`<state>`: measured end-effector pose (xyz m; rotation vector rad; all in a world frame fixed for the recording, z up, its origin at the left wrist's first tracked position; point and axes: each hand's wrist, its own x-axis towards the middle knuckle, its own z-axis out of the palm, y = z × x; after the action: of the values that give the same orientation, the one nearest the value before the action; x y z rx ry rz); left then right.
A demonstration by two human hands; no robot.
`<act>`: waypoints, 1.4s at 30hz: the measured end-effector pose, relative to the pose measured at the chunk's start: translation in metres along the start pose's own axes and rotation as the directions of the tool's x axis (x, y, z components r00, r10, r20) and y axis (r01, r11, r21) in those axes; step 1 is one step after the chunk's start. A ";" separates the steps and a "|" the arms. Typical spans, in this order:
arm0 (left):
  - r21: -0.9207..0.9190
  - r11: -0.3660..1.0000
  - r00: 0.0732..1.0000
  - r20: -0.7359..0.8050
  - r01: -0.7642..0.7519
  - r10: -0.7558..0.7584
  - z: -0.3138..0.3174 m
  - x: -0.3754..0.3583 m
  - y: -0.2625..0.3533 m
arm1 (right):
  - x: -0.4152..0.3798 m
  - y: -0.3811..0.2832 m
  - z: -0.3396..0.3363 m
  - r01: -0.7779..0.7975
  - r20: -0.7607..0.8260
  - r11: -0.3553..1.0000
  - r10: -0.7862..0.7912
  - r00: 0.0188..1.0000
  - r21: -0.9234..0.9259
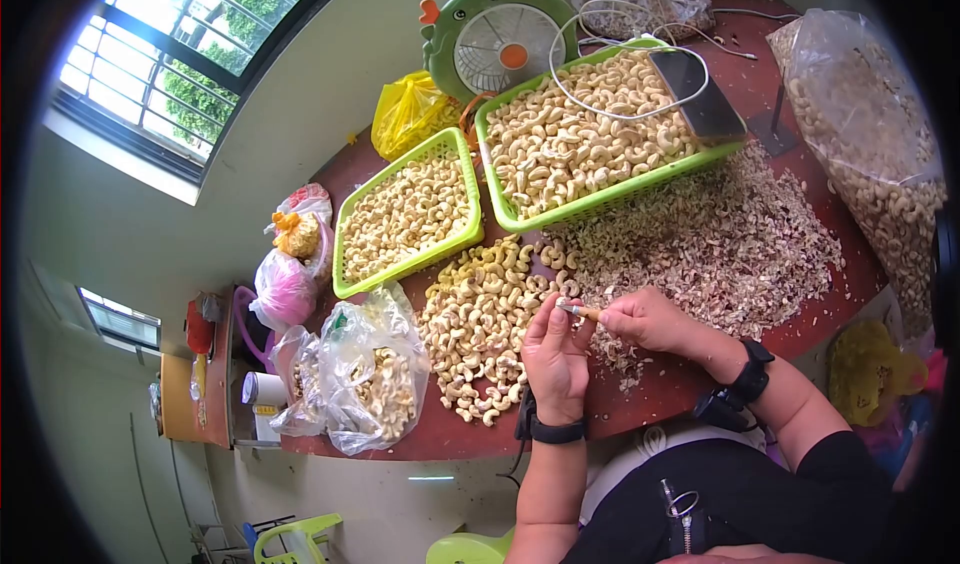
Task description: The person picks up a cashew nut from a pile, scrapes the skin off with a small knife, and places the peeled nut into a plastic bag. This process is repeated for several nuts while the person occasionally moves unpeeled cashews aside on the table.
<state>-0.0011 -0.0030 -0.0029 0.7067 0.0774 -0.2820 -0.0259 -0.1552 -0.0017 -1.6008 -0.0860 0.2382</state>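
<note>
My left hand [557, 359] is palm up near the table's front edge, its thumb and fingertips pinched together on a small piece, likely a cashew. My right hand [645, 321] is closed around a small knife [588, 312] with a light brown handle, its tip at my left fingertips. Just left of my hands lies a loose pile of cashews [472, 329]. Behind and to the right spreads a heap of peeled skins [720, 254]. Farther back stand a smaller green basket [350, 290] and a larger green basket [610, 199], both full of cashews.
A phone [697, 94] with a white cable rests on the larger basket. Behind stands a green fan [500, 39], beside a yellow bag [410, 114]. A clear bag of cashews [375, 379] sits front left; a big bag [860, 144] stands at the right.
</note>
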 end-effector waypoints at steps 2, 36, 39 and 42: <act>0.028 0.999 0.999 0.035 -0.021 0.020 -0.001 0.000 0.000 | 0.000 0.001 0.000 0.012 -0.008 0.998 -0.013 1.000 -0.061; -0.013 1.000 0.999 0.045 0.028 -0.027 0.001 -0.001 -0.002 | -0.002 -0.004 -0.007 -0.045 -0.018 0.999 0.044 0.999 -0.016; 0.068 0.998 0.999 0.041 0.015 -0.018 0.001 -0.002 -0.003 | -0.002 -0.002 -0.008 -0.056 -0.014 0.998 0.056 0.998 -0.023; 0.057 0.998 0.999 0.045 0.003 -0.005 -0.001 -0.002 -0.003 | -0.003 -0.002 -0.008 -0.052 -0.021 0.998 0.051 0.998 -0.040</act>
<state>-0.0033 -0.0039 -0.0048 0.7569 0.0282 -0.3046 -0.0265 -0.1638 0.0004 -1.6472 -0.0345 0.2614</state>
